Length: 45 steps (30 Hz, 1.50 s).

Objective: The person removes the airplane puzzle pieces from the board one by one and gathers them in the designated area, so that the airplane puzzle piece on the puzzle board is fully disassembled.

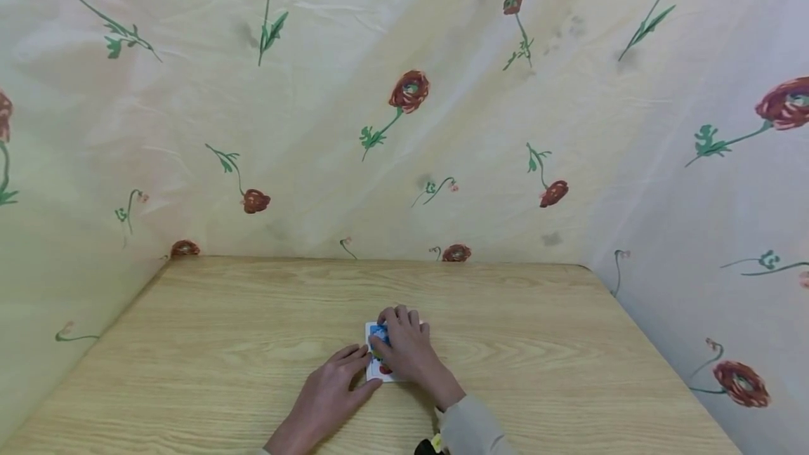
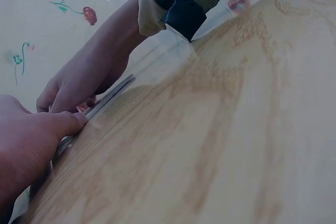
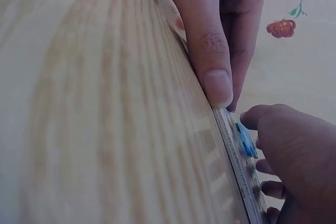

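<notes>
while the left hand (image 1: 335, 392) pinches the picture board (image 1: 373, 371) at near left, the spread right hand (image 1: 409, 350) should press evenly.

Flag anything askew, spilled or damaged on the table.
Nothing stands out: no spill or damage shows on the wood-grain table or the visible part of the white-bordered picture board; the right hand hides much of the rest.

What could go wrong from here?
The thin rectangular white-bordered picture board might slide across the light-brown wooden table if the left hand, touching its edge, slips. The small, seemingly raised blue piece near the right hand could get knocked askew. The right hand covers much of the board in the head view, so a shift there may go unseen.
</notes>
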Tool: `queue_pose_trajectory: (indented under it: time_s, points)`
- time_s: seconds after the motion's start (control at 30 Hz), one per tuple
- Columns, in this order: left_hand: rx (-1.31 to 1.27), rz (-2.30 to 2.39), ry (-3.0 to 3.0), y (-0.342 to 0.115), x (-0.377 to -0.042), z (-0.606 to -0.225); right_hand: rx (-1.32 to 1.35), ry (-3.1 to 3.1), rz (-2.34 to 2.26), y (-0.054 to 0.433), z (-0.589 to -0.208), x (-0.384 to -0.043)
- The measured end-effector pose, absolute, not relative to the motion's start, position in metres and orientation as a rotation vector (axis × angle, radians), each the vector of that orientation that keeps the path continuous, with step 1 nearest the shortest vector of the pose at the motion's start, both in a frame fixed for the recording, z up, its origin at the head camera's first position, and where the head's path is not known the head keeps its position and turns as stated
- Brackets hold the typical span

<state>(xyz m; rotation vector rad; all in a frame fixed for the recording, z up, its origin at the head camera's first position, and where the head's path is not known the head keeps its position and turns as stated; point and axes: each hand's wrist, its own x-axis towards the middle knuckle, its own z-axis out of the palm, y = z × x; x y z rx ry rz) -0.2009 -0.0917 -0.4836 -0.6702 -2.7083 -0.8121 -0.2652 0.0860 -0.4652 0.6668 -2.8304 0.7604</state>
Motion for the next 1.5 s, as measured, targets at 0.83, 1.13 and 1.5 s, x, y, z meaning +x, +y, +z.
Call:
queue_pose_trajectory:
  time_s: [0.83,1.13,1.5]
  points:
    - [-0.657,-0.788,-2.71,-0.09,-0.203,-0.486,0.751,-2.732,0.875,0.091,-0.463,-0.261]
    - [-0.653,-0.801,-2.697,-0.091,-0.202,-0.485,0.749,-2.674,1.101,0.094,-0.462,-0.262]
    - [-0.616,-0.811,-2.752,-0.09,-0.201,-0.482,0.614,-2.64,1.248,0.125,-0.461,-0.263]
